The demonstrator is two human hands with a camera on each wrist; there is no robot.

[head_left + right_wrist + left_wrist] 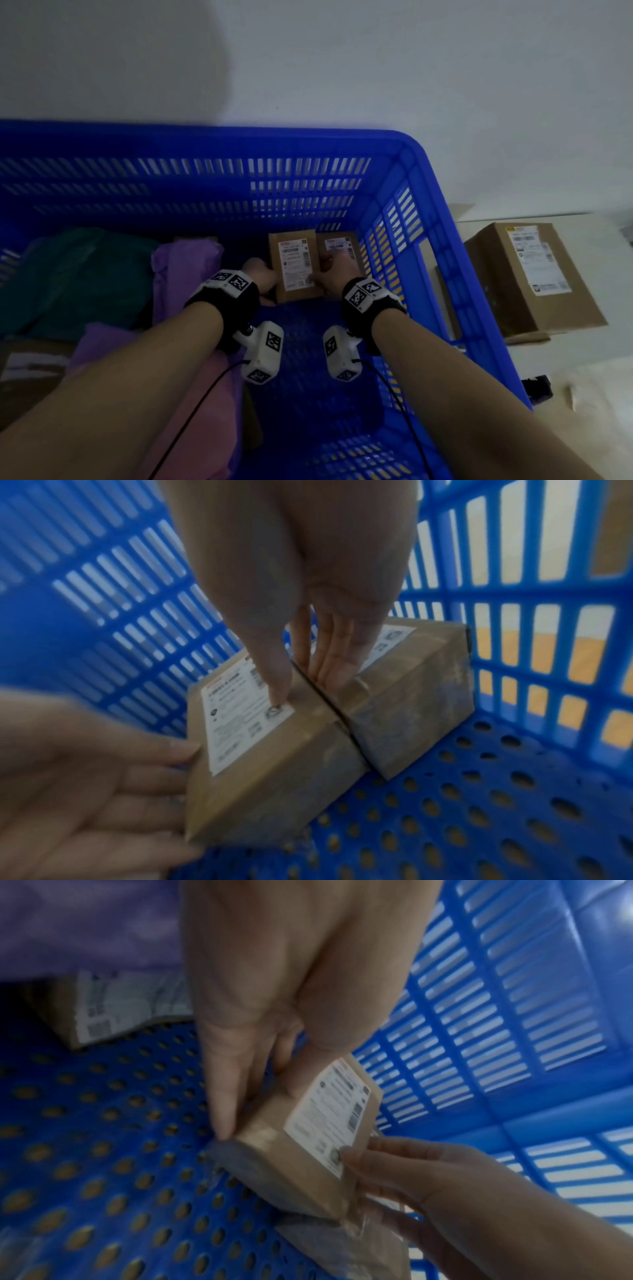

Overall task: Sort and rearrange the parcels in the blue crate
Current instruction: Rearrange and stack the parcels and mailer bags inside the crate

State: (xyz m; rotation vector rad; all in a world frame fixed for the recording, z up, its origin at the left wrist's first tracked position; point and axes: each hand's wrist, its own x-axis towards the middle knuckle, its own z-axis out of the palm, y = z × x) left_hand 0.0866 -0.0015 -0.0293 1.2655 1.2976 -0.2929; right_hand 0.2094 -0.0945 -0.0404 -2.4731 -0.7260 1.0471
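Observation:
Two small brown boxes with white labels lie side by side on the floor of the blue crate (pixel 239 140), in its far right corner. My left hand (pixel 262 274) presses straight fingers against the left side of the nearer box (pixel 296 270) (pixel 308 1150) (pixel 260 750). My right hand (pixel 332 274) (pixel 308 561) has its thumb on that box's label. Its straight fingers lie at the seam, on the top of the second box (pixel 339 246) (pixel 411 696), which stands against the right wall. The two boxes touch along one edge.
A purple soft parcel (pixel 185 260) and a dark green one (pixel 78 274) fill the crate's left half, with a labelled brown parcel (pixel 113 1007) under the purple one. Outside, to the right, a larger cardboard box (pixel 527 274) stands on a pale surface. The wall rises behind the crate.

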